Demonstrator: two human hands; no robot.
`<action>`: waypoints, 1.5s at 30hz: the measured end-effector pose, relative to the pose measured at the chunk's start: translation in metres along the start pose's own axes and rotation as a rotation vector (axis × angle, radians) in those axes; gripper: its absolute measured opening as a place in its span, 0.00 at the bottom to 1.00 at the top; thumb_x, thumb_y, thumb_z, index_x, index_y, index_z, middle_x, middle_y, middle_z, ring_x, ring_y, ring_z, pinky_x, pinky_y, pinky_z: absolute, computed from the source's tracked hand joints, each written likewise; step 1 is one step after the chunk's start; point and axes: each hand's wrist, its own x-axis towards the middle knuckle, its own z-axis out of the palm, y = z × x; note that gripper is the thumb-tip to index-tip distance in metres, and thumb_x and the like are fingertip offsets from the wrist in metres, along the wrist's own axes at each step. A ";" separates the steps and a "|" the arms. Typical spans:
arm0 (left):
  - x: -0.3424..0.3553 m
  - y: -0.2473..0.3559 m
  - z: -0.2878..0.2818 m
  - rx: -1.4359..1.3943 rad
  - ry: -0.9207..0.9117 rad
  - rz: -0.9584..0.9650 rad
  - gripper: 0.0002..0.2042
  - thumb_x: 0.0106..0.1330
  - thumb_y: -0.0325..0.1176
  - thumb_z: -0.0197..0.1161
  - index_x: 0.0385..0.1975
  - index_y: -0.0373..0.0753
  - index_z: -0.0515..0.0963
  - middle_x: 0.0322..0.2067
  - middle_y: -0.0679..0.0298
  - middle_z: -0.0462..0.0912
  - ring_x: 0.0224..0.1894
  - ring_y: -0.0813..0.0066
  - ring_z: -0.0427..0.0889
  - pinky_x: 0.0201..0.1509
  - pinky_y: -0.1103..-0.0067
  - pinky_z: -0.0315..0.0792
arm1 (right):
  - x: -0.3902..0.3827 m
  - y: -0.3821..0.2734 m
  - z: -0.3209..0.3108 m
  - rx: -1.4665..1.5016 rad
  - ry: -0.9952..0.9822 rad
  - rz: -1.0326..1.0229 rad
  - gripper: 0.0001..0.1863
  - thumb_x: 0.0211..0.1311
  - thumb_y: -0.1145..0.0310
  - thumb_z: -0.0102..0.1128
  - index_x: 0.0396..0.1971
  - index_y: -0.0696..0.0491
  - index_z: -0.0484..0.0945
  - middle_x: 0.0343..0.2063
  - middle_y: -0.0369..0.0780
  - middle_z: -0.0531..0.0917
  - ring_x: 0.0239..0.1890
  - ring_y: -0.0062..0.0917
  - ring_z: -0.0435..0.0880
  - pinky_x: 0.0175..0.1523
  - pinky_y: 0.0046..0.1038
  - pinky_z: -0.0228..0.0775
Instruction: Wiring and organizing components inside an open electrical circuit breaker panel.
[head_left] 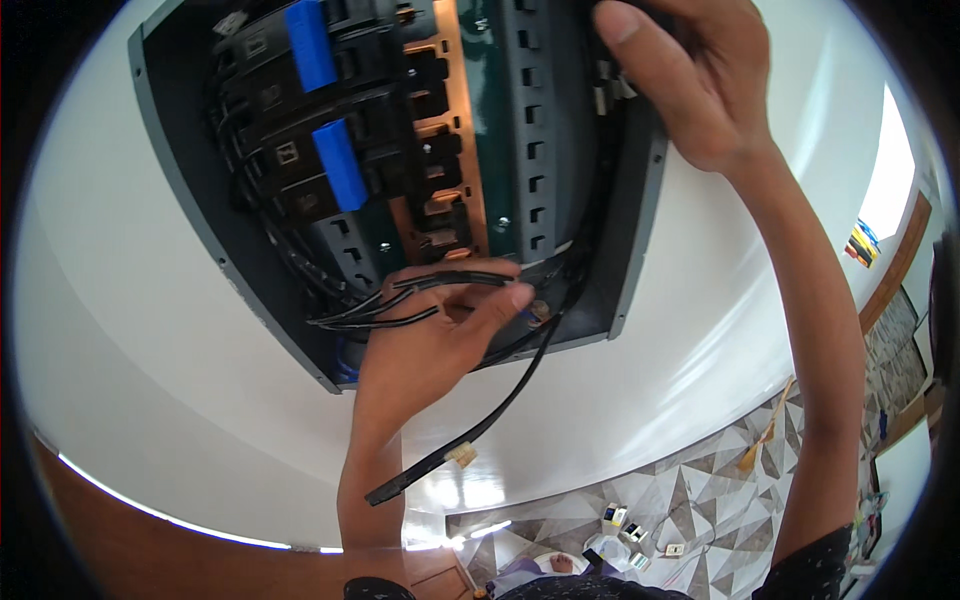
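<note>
A grey metal electrical panel box [640, 190] is mounted on the white wall. Inside sit black circuit breakers [270, 150] with blue levers [341, 165], beside a copper busbar [465, 130]. At the box's lower end my left hand [425, 335] is closed, thumb and fingers pinching a black cable [460, 279]; several cut cable ends lie across its palm and wrist. My right hand [715, 90] is raised at the upper right edge of the box, its thumb stretched out apart from the fingers. The picture's top edge cuts off its fingertips.
A thick black cable [500, 410] with a pale tag [461, 454] hangs out over the box's lower edge. More black wires [590, 240] run along the right inner wall. Small boxes [614, 515] and a broom [760, 445] are on the patterned floor [700, 490] below.
</note>
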 end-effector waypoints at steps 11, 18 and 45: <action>0.000 -0.013 0.005 -0.134 0.004 0.083 0.16 0.72 0.44 0.64 0.49 0.38 0.83 0.36 0.60 0.87 0.39 0.72 0.88 0.40 0.81 0.78 | -0.006 0.026 0.036 0.213 0.284 -0.254 0.20 0.56 0.55 0.56 0.29 0.60 0.81 0.36 0.41 0.73 0.41 0.31 0.65 0.48 0.38 0.54; -0.004 -0.015 0.010 -0.142 0.082 0.079 0.14 0.72 0.40 0.64 0.47 0.37 0.83 0.36 0.60 0.86 0.39 0.74 0.87 0.41 0.82 0.77 | -0.002 -0.002 0.015 -0.216 -0.019 0.052 0.18 0.54 0.62 0.59 0.34 0.63 0.81 0.41 0.47 0.73 0.45 0.36 0.67 0.53 0.42 0.57; 0.029 0.083 0.020 0.085 0.009 0.373 0.32 0.65 0.30 0.68 0.65 0.23 0.63 0.53 0.39 0.80 0.53 0.53 0.84 0.58 0.69 0.78 | -0.166 -0.075 -0.008 0.107 0.233 0.697 0.05 0.62 0.71 0.59 0.32 0.56 0.82 0.46 0.42 0.71 0.44 0.26 0.71 0.47 0.26 0.64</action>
